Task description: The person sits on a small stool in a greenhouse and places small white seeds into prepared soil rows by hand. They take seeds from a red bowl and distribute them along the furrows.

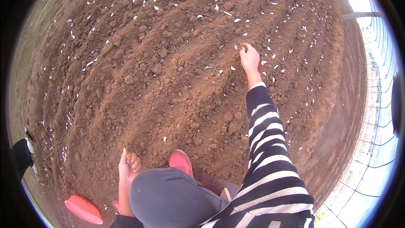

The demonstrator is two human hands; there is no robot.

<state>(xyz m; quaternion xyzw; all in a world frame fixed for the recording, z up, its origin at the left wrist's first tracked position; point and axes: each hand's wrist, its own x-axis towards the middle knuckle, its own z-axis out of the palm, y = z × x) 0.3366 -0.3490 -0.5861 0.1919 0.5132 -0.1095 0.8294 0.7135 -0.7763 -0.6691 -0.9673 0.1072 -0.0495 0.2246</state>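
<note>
My right hand reaches out over tilled brown soil, its fingers bent together and pointing down. Just left of those fingertips lies a white garlic clove; whether the fingers pinch another one is too small to tell. More cloves lie around that hand, such as one above it and another below. Near my knee, my left hand is raised with its fingers curled toward the palm. What it may hold inside is hidden.
A red plastic basin rests on the ground at lower left. My pink shoe stands on the soil. Another person's dark-clothed leg shows at the left rim. Ridges strewn with cloves run toward a metal-framed structure at right.
</note>
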